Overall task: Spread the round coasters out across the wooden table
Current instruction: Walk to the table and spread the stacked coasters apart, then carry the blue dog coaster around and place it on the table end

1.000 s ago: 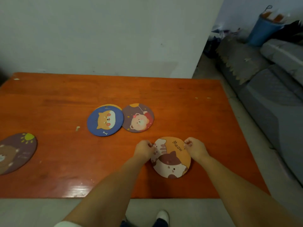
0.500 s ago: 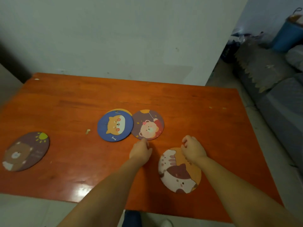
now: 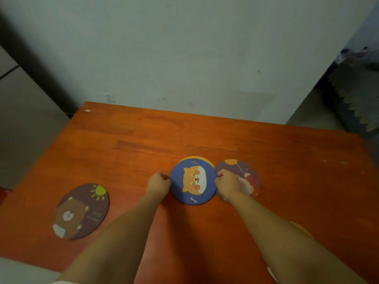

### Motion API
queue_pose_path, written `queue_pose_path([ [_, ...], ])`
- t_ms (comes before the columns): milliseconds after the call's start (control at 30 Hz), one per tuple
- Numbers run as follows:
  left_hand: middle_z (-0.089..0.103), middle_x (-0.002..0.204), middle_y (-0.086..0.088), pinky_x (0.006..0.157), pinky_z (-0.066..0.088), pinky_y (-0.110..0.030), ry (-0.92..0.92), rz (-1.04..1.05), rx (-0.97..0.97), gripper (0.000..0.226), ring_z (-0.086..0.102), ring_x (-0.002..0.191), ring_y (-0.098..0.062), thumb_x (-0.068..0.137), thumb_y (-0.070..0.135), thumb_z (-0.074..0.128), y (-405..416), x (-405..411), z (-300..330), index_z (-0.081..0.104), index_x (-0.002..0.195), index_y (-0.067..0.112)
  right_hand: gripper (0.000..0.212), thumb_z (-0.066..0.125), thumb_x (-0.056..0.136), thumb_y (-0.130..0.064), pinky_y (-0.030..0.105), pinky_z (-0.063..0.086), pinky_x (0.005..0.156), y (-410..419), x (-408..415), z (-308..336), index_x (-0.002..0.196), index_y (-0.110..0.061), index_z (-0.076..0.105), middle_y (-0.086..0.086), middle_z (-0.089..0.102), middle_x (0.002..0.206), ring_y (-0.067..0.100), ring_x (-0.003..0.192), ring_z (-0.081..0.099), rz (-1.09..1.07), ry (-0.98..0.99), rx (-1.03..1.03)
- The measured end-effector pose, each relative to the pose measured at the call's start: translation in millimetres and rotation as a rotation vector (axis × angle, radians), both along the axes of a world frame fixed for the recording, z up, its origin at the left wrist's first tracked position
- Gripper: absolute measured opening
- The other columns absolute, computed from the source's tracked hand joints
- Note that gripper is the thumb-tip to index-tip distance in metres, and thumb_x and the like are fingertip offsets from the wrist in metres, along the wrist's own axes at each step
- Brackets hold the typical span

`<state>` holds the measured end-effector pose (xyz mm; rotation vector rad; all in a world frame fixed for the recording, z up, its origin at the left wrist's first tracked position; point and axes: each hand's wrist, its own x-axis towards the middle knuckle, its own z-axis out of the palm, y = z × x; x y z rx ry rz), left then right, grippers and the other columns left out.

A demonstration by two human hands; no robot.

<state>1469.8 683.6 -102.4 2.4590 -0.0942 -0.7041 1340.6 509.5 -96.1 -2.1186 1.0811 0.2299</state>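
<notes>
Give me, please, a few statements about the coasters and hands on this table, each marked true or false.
1. Both hands grip the blue coaster at its edges. True: left hand at its left edge, right hand at its right.
2. The blue coaster lies alone on bare wood. False: an orange coaster peeks out beneath it.
3. The bear coaster lies apart, left of the hands. True.
4. The right hand covers part of the purple coaster. True.
5. The table is white. False: it is orange-brown wood.
</notes>
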Motion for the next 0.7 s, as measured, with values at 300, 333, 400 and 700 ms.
queue_pose_path([
  [300, 0.067, 0.109, -0.026, 0.076, 0.044, -0.034, 0.045, 0.016, -0.122, 0.012, 0.061, 0.095, -0.034, 0.088, 0.007, 0.056, -14.3, 5.7, 1.8, 0.059, 0.099, 0.005, 0.024, 0.054, 0.095, -0.019, 0.036, 0.038, 0.067, -0.8, 8.1, -4.2, 0.076, -0.017, 0.04, 0.002, 0.043, 0.066, 0.026, 0.07, 0.046, -0.119, -0.013, 0.154],
  [333, 0.066, 0.102, -0.025, 0.074, 0.043, -0.034, 0.052, 0.032, -0.141, 0.007, 0.061, 0.092, -0.033, 0.087, 0.006, 0.057, -16.0, 5.5, 3.4, 0.057, 0.094, 0.005, 0.019, 0.053, 0.096, -0.02, 0.036, 0.039, 0.068, -0.8, 6.2, -2.1, 0.081, -0.016, 0.041, 0.001, 0.044, 0.069, 0.025, 0.073, 0.046, -0.119, -0.027, 0.171],
  [400, 0.062, 0.079, -0.018, 0.073, 0.045, -0.037, 0.078, 0.048, -0.177, 0.009, 0.058, 0.083, -0.032, 0.086, 0.005, 0.058, -22.1, 3.3, 7.8, 0.056, 0.078, 0.006, 0.017, 0.053, 0.096, -0.021, 0.032, 0.039, 0.062, -2.1, 0.2, 1.7, 0.085, -0.016, 0.041, 0.001, 0.045, 0.071, 0.023, 0.071, 0.046, -0.136, -0.065, 0.18],
  [700, 0.042, 0.056, -0.006, 0.061, 0.038, -0.036, 0.039, -0.158, -0.178, 0.024, 0.042, 0.057, -0.024, 0.091, 0.007, 0.053, -98.3, -78.0, 35.7, 0.048, 0.068, 0.009, 0.013, 0.056, 0.093, -0.016, 0.05, 0.053, 0.087, -57.2, -110.2, 40.4, 0.086, -0.013, 0.045, 0.008, 0.055, 0.092, 0.029, 0.089, 0.057, -0.37, -0.201, 0.13],
])
